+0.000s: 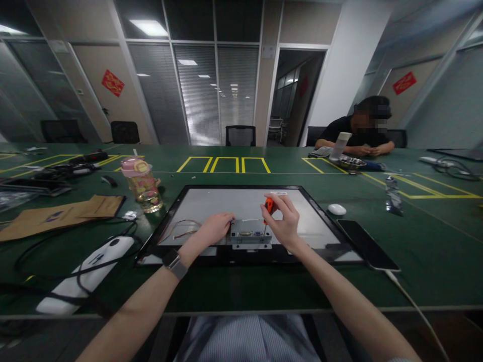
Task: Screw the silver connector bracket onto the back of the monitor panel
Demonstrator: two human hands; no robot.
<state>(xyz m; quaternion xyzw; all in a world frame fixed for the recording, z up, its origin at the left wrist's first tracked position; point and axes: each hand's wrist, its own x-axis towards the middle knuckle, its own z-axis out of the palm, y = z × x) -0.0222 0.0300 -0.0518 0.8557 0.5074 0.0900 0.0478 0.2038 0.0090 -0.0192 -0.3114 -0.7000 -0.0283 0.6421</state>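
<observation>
A flat display panel [241, 203] with a black frame lies back side up on the green table. On its near part stands a metal bracket [251, 240] with connector ports. My right hand [285, 221] is closed around an orange and black screwdriver [268, 205], held upright with its shaft down at the bracket's right end. My left hand [217, 227] rests at the bracket's left end, fingers together against it; the fingertips are partly hidden. Thin wires [186, 229] lie on the panel left of that hand.
Left of the panel are a pink-lidded bottle [141, 183], a brown paper bag [56, 216] and a white power strip [88, 274] with black cables. A phone [368, 244] and white case [337, 209] lie right. A person [354, 130] sits across the table.
</observation>
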